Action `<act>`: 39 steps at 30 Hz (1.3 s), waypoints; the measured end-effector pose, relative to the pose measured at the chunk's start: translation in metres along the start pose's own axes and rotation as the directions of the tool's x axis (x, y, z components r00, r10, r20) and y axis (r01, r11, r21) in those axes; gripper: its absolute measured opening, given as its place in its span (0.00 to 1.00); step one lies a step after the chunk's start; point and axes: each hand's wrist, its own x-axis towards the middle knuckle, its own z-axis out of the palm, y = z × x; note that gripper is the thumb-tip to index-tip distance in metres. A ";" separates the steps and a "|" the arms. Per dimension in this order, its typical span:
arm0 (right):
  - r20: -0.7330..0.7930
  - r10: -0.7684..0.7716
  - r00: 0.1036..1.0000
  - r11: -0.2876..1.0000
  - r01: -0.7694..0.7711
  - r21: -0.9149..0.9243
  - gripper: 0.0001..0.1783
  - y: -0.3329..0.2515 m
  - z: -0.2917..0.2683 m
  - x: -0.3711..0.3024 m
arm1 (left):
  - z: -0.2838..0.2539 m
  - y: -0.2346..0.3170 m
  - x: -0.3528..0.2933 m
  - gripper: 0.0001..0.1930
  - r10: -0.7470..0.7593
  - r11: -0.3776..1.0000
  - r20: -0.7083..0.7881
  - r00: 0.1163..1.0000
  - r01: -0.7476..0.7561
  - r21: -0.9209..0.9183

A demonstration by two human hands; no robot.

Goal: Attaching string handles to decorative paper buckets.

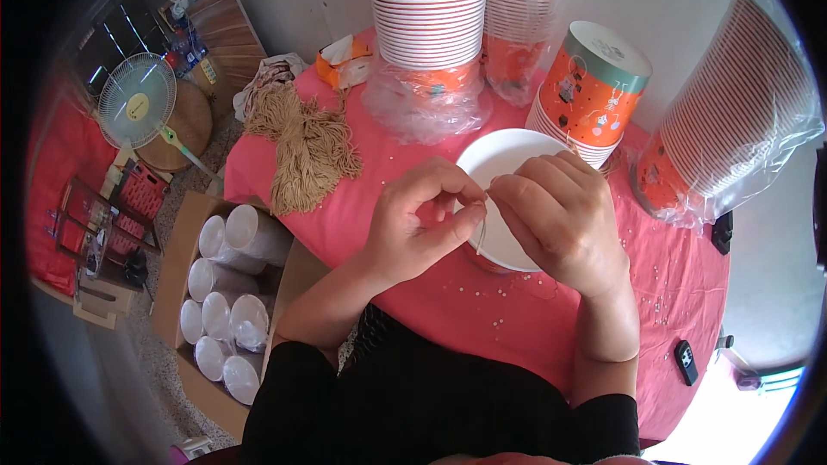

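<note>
Over a white paper bucket [500,153] on the table, both my hands meet at their fingertips. My left hand [418,220] pinches a thin beige cord [481,239] between thumb and index finger, and a short end hangs down. The fingers of my right hand [564,215] are curled and pressed together at the same cord, touching it beside the left fingertips. Most of the cord is hidden by my fingers. Part of the bucket's rim lies behind my right hand. A thick bundle of beige cords [312,155] lies to the left on the table.
Tall nested stacks of paper buckets [426,13] stand at the back, with a bagged stack [732,112] leaning at right. An orange printed bucket [594,90] sits upside down. Small white bits and a remote [686,362] lie on the red tablecloth [517,336]. A carton [194,370] holds wrapped stacks.
</note>
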 end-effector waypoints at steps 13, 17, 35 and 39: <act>0.008 -0.027 1.000 0.999 0.027 0.034 0.14 -0.004 0.002 0.000 | 0.005 0.006 -0.009 0.07 -0.144 0.968 0.050 0.988 0.151 -0.199; -0.002 -0.035 0.999 0.999 0.035 0.014 0.14 -0.003 0.000 0.001 | -0.001 0.005 -0.012 0.05 -0.198 0.933 0.041 0.979 0.201 -0.299; -0.253 0.121 0.960 0.985 -0.148 -0.091 0.11 0.017 -0.019 -0.001 | -0.007 0.007 -0.021 0.07 -0.033 0.927 0.165 0.986 -0.031 0.373; -0.277 0.146 0.950 0.983 -0.170 -0.064 0.10 0.018 -0.016 -0.002 | -0.009 0.005 -0.022 0.13 -0.024 0.937 0.165 0.986 -0.036 0.348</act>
